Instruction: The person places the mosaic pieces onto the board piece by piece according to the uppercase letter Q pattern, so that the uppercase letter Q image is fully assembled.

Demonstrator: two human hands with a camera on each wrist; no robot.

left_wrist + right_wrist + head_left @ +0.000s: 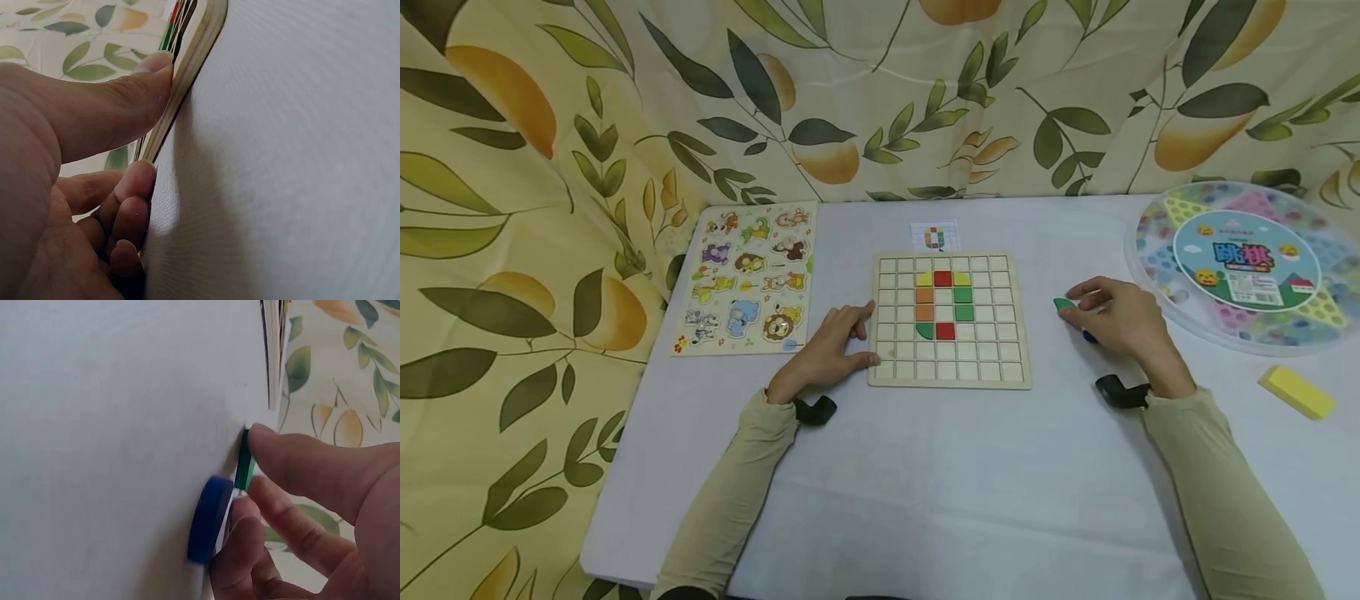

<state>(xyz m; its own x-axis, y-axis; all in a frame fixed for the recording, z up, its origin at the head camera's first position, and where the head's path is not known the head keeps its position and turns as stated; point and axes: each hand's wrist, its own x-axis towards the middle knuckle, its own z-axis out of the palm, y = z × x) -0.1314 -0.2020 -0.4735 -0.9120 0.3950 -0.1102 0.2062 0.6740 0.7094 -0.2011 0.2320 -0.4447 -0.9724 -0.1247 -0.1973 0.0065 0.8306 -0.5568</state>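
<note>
A square wooden grid board [951,321] lies on the table, with red, yellow, orange and green tiles set in a ring shape. My left hand [831,346] rests at its left edge; in the left wrist view the thumb [119,103] touches the rim and the other fingers bend beside it. Off to the right of the board, my right hand [1116,312] pinches a small green tile [244,459] between thumb and index finger. Close to the other fingers is a blue piece with a curved edge [210,519], mostly hidden under the hand in the head view.
A small pattern card [934,237] lies behind the board. To the left is an animal puzzle board [743,287]. At the right are a round, clear-rimmed game box [1247,258] and a yellow block [1297,392]. Patterned cloth hangs behind the table.
</note>
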